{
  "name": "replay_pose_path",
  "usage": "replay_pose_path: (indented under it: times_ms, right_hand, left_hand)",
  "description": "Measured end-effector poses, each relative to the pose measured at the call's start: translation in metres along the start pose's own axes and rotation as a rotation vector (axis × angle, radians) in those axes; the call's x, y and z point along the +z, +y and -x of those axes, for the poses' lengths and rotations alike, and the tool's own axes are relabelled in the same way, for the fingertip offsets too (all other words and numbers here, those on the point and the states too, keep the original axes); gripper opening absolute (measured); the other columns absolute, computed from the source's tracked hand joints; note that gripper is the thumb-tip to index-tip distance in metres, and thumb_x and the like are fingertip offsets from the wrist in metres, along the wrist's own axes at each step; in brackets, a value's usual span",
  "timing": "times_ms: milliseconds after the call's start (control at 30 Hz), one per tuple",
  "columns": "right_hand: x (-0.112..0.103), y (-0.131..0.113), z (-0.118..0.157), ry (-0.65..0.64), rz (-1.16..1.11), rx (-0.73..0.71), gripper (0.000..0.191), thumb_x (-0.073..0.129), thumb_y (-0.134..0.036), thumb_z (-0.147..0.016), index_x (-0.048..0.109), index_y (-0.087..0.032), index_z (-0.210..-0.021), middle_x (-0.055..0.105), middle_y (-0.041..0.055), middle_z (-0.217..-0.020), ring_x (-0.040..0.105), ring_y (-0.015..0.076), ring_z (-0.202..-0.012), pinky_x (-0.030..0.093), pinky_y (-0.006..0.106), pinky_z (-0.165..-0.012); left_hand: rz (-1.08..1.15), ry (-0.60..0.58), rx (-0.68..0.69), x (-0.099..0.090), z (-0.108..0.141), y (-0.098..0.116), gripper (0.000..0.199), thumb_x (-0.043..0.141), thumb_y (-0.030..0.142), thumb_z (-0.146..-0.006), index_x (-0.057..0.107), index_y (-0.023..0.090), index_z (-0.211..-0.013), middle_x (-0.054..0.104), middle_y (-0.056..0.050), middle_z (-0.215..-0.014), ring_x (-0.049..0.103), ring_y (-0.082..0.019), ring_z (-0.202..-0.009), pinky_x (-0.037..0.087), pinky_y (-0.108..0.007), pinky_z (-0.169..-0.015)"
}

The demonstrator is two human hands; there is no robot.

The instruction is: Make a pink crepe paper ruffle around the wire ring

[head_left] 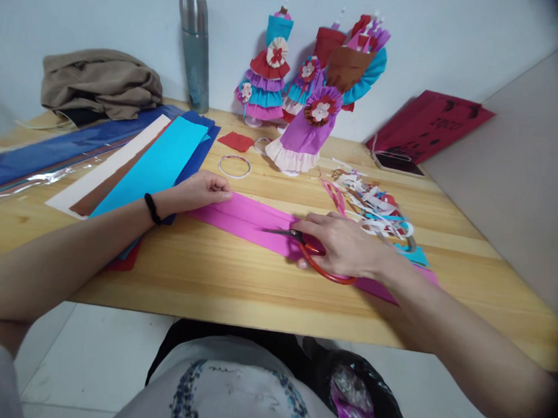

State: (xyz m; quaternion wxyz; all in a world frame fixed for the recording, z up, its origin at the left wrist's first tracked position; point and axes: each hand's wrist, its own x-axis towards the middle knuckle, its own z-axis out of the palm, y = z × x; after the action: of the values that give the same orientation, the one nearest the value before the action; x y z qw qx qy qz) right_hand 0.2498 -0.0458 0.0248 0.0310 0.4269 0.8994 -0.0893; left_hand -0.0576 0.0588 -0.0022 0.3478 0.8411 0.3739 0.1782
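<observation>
A long strip of pink crepe paper (250, 223) lies across the wooden table, with a lengthwise line along it. My left hand (210, 190) pinches the upper left end of the strip, its fingers closed. Red-handled scissors (322, 269) are in my right hand (346, 243), which rests over the middle of the strip. The dark blades point left above the paper and look nearly closed. Under my right forearm the strip runs on toward the right.
Stacked coloured paper (146, 166) lies at the left, near a brown cloth (99, 81) and a bottle (196, 57). Paper dresses (305, 124) stand at the back. Paper scraps (376, 204), a phone (398, 164) and a red bag (430, 126) are to the right.
</observation>
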Motion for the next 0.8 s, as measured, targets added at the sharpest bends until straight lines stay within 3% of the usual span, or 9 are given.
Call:
replay_pose_path:
  times_ms: [133,800]
  right_hand:
    - [0.0007,0.0002,-0.0023,0.006,-0.004,-0.003,0.045,0.064,-0.045,-0.085,0.067,-0.015,-0.118,0.070,0.0177,-0.109,0.068,0.0320,-0.093,0.050,0.045,-0.083]
    - [0.0034,0.0040,0.0008,0.025,0.018,0.012,0.045,0.058,-0.042,-0.089,0.065,-0.014,-0.123,0.071,0.0182,-0.111,0.069,0.0311,-0.089,0.051,0.042,-0.078]
  left_hand:
    - [0.011,-0.005,-0.006,0.0001,0.0006,0.0004,0.035,0.053,0.046,-0.080,0.057,0.015,-0.067,0.050,0.002,-0.062,0.043,-0.011,-0.060,0.033,-0.023,-0.056]
    - [-0.002,-0.012,0.024,-0.0012,0.0006,-0.0020,0.034,0.053,0.044,-0.083,0.054,0.015,-0.065,0.048,0.002,-0.061,0.042,-0.010,-0.059,0.033,-0.022,-0.055]
